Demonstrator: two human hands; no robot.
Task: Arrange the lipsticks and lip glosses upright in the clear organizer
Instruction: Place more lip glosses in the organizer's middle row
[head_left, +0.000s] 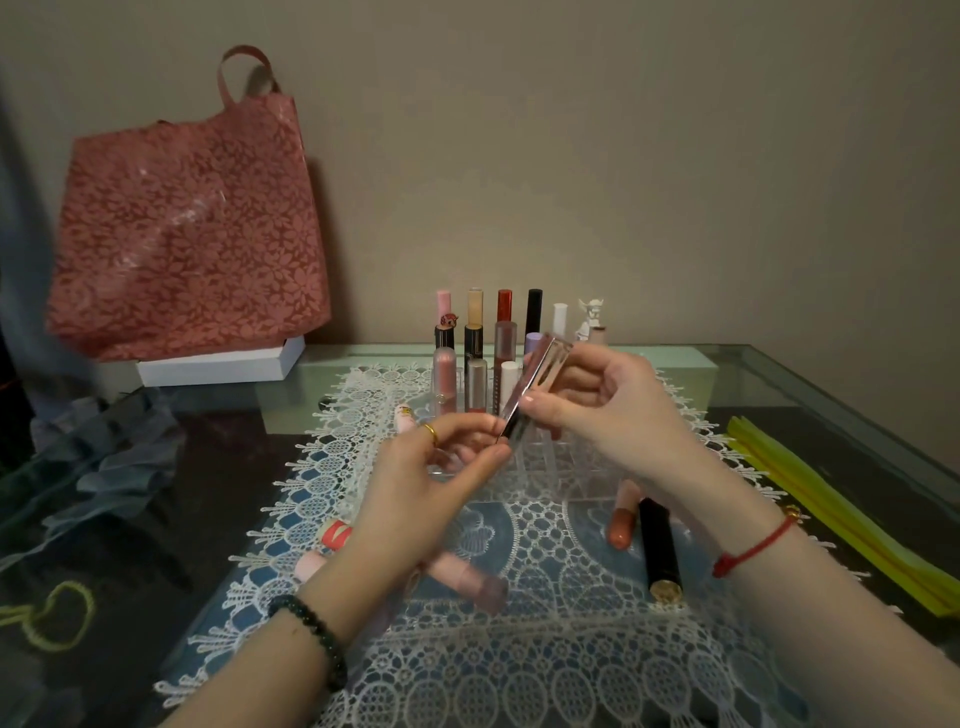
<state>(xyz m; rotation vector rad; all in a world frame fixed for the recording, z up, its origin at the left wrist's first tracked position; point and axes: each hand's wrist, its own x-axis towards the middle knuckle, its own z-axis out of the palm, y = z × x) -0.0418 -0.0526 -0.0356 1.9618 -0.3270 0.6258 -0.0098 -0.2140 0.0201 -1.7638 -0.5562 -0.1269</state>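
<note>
The left hand (431, 488) wears a gold ring (431, 433) and dark beaded bracelet (311, 639); the right hand (613, 410), a red cord (753, 551).

no legible text, labels or numbers anywhere

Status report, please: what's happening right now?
Left hand and right hand both pinch one tilted gloss tube. Organizer part filled. Other tubes lie loose on lace mat.

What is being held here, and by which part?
A lip gloss tube, tilted above the clear organizer: the left hand pinches its lower end, and the right hand grips its upper half.
</note>
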